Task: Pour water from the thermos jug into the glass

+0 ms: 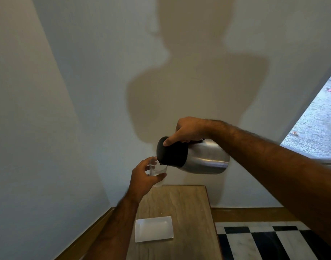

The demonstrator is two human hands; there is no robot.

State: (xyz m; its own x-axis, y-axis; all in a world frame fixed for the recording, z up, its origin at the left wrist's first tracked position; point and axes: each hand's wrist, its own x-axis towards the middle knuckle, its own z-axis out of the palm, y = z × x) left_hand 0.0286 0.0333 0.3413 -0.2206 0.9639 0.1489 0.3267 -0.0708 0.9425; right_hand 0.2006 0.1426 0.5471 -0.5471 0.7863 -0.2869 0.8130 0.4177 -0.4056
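A steel thermos jug (pixel 206 159) with a black top is tipped over to the left, high above the table. My right hand (pixel 187 130) grips its handle from above, thumb pressed on the black lid. The spout rests at the rim of a small clear glass (pixel 158 170), which my left hand (pixel 145 178) holds up in the air from the left side. Some water shows inside the glass. Most of the glass is covered by my fingers.
Below stands a narrow wooden table (pixel 189 212) with a white rectangular dish (pixel 154 228) on it. A plain wall is close behind. A black-and-white checkered floor (pixel 269 241) lies to the right, and a window (pixel 318 119) at the far right.
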